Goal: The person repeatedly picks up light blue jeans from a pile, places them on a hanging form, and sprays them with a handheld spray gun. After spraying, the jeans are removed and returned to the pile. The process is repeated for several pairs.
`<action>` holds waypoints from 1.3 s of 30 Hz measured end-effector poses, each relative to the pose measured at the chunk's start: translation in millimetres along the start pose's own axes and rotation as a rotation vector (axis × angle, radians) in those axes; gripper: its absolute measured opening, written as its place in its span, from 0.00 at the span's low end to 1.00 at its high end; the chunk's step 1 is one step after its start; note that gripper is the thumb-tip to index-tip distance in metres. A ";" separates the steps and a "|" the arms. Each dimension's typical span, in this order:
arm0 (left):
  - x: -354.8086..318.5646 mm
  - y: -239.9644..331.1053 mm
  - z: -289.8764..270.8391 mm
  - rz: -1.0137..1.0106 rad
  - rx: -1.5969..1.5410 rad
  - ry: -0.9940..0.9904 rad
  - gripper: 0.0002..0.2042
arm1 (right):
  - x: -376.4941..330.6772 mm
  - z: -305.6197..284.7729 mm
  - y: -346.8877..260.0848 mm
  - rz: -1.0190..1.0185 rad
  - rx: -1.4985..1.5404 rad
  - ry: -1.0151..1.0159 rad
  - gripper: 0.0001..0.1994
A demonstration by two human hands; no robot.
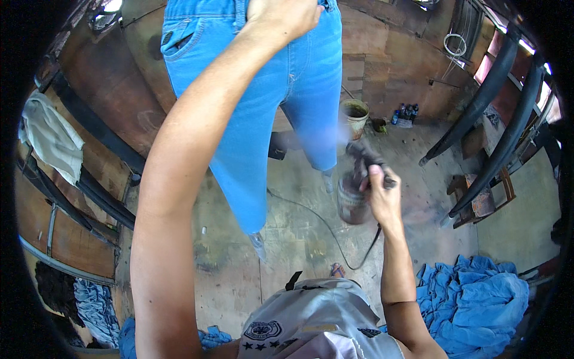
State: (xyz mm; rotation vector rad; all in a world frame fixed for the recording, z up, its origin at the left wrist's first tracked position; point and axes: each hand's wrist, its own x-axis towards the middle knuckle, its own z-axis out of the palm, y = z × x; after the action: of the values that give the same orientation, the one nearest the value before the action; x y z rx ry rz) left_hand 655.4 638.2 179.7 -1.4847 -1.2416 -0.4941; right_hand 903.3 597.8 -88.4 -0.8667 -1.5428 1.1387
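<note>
Bright blue jeans hang in front of me, with clear plastic-like pieces showing below the hems. My left hand is closed at their waistband, partly cut off by the top edge. In my right hand is a dark spray gun, its nozzle toward the lower leg at the right. A stained paint cup sits under the gun, blurred. Pale mist hangs between the nozzle and the jeans. A thin dark hose runs from the gun across the floor.
A bucket and several small bottles stand by the far wall. Dark padded poles slant at both sides. Piles of blue garments lie at the lower right and left. A white cloth hangs at left; a wooden stool stands right.
</note>
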 end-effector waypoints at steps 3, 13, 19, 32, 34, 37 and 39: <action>-4.1 -3.7 -5.0 0.026 0.014 0.038 0.21 | -7.9 -10.4 -32.0 -0.296 0.137 0.073 0.34; -13.1 -16.4 6.6 -0.030 -0.005 -0.020 0.21 | 1.0 4.3 41.4 0.164 -0.328 -0.109 0.24; -1.3 -4.6 4.5 -0.106 -0.073 -0.159 0.24 | -18.6 24.1 19.6 0.160 -0.137 -0.244 0.25; 0.6 -68.8 -41.6 -0.872 -0.440 0.011 0.65 | -35.3 47.1 -8.4 0.113 0.033 -0.245 0.25; 1.2 -65.6 -39.3 -0.881 -0.386 0.048 0.65 | -38.4 58.9 1.4 0.301 -0.249 -0.291 0.23; 2.6 -55.8 -38.1 -0.900 -0.342 0.101 0.64 | -45.1 62.5 -5.3 0.174 -0.228 -0.312 0.25; 5.1 -46.8 -36.6 -0.920 -0.348 0.121 0.64 | -48.9 55.5 -23.1 0.108 -0.099 -0.250 0.28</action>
State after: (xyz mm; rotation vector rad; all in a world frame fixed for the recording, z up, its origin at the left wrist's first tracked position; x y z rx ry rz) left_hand 627.3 601.5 217.4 -1.0492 -1.7677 -1.4402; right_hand 862.2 532.2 -84.5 -0.9092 -1.7869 1.2965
